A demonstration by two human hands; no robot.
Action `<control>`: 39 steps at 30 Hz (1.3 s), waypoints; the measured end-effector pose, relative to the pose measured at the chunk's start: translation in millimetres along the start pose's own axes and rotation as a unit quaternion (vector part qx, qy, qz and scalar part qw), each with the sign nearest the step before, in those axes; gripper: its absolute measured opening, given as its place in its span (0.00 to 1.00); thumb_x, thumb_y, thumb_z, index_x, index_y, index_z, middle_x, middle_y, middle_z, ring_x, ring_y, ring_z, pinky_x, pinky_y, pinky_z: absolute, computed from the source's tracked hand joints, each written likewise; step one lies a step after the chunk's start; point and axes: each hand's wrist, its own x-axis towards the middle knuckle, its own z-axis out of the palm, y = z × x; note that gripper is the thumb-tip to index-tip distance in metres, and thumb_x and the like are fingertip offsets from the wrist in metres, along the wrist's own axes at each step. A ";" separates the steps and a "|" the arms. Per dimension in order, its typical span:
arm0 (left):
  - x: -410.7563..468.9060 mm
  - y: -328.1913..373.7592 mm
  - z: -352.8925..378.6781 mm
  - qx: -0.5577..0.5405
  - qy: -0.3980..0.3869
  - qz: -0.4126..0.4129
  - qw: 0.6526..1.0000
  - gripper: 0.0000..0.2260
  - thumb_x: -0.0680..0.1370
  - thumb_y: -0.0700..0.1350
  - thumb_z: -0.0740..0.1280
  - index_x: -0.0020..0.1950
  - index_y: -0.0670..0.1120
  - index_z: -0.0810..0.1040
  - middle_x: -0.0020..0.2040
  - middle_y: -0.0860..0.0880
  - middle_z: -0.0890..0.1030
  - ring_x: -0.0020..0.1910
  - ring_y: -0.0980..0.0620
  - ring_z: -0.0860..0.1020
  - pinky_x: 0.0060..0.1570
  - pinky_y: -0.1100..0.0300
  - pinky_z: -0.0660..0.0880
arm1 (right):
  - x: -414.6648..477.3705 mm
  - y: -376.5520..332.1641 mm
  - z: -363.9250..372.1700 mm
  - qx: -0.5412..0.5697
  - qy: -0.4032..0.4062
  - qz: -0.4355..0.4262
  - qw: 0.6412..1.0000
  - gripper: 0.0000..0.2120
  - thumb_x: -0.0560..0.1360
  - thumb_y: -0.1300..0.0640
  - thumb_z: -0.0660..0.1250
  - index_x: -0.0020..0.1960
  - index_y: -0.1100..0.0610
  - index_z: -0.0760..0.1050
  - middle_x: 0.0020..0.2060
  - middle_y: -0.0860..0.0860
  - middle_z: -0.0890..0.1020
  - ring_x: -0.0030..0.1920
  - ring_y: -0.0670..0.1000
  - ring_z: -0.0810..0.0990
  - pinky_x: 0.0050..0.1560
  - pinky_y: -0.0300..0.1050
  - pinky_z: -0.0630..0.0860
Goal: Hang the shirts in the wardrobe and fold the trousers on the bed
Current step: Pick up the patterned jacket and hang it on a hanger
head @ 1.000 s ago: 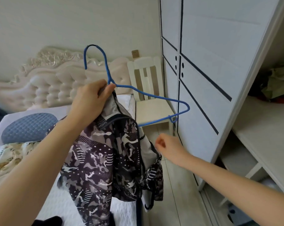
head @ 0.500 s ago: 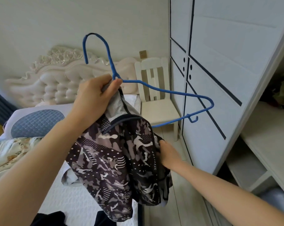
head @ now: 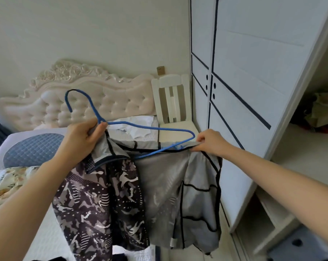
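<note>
Currently left hand [head: 82, 142] grips blue wire hanger [head: 159, 128] neck plus collar as anchor, right hand [head: 211, 142] at 3 o'clock pinches camouflage-print grey-lined shirt [head: 95, 194] edge to stretch it over hanger's arm.

You are in a bedroom at home.
Past your left hand [head: 84, 140] is a bed [head: 46, 223] with a puffy headboard [head: 95, 98] and a blue pillow [head: 33, 147]. By your right hand [head: 210, 142] stands a tall white wardrobe [head: 253, 72], with a white chair [head: 173, 102] between it and the bed.
</note>
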 end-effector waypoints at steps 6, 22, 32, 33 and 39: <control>9.1 6.9 0.6 -0.065 0.032 -0.070 0.995 0.21 0.84 0.46 0.62 0.31 0.46 0.64 0.24 0.53 0.62 0.24 0.58 0.61 0.27 0.62 0.58 | 17.5 -4.3 -38.1 -0.090 0.068 -0.030 0.993 0.14 0.64 0.51 0.81 0.39 0.56 0.78 0.34 0.46 0.75 0.41 0.51 0.76 0.39 0.43 0.70; 19.1 21.3 52.0 0.138 -0.049 0.049 0.988 0.23 0.82 0.61 0.56 0.34 0.48 0.63 0.26 0.51 0.66 0.25 0.44 0.71 0.26 0.46 0.73 | -13.2 -61.6 -110.3 -0.209 0.107 -0.027 0.972 0.04 0.70 0.59 0.71 0.39 0.58 0.83 0.32 0.53 0.80 0.36 0.51 0.78 0.30 0.37 0.70; 30.7 35.2 39.6 0.110 0.095 0.056 0.988 0.22 0.80 0.60 0.60 0.33 0.50 0.57 0.23 0.53 0.61 0.21 0.49 0.63 0.22 0.59 0.62 | -74.3 -85.8 -76.7 -0.038 -0.134 -0.278 0.950 0.27 0.72 0.74 0.55 0.58 0.49 0.80 0.54 0.44 0.81 0.56 0.40 0.78 0.58 0.43 0.77; 28.2 36.7 39.1 0.092 0.102 0.065 0.988 0.22 0.80 0.60 0.60 0.32 0.49 0.58 0.23 0.52 0.62 0.21 0.49 0.64 0.22 0.58 0.63 | -61.5 -75.8 -83.1 -0.053 -0.021 -0.257 0.965 0.28 0.73 0.74 0.56 0.63 0.49 0.77 0.58 0.45 0.78 0.59 0.42 0.75 0.62 0.47 0.75; 27.8 46.1 33.1 0.052 0.137 0.067 0.987 0.22 0.79 0.58 0.63 0.32 0.48 0.61 0.24 0.55 0.60 0.22 0.51 0.62 0.24 0.59 0.61 | -40.9 -38.8 -58.6 -0.220 -0.079 -0.228 0.945 0.32 0.74 0.40 0.68 0.73 0.39 0.56 0.59 0.33 0.65 0.60 0.38 0.63 0.55 0.34 0.63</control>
